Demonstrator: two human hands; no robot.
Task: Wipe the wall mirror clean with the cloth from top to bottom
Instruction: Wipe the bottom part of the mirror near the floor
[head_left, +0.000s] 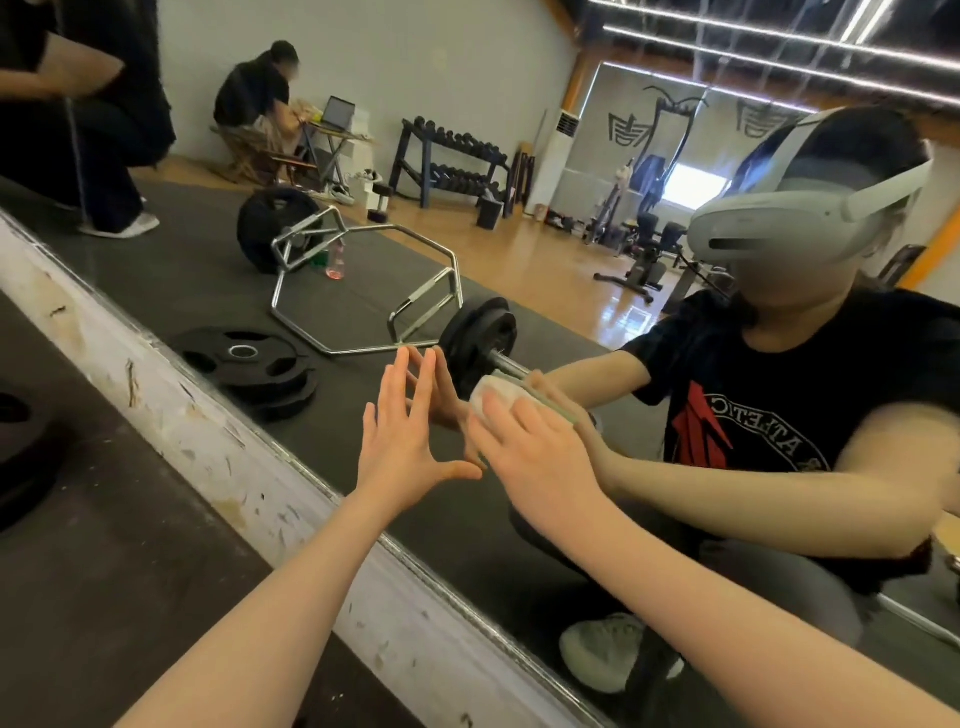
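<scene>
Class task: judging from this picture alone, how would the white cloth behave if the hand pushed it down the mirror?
The cloth looks bunched and soft under the right hand, so it probably flexes rather than staying stiff. It seems small and likely light. Pressed flat on the smooth mirror, it should slide easily, though it may crumple.

Reflected hex barbell; weight plates

The wall mirror is smooth, glossy glass. Its lower frame is white-painted, chipped and scuffed, rough in patches. The cloth looks soft, matt and white. The floor below is dark and matt, rubber-like. Reflected, a trap bar shines as polished metal, and wooden flooring is glossy.
</scene>
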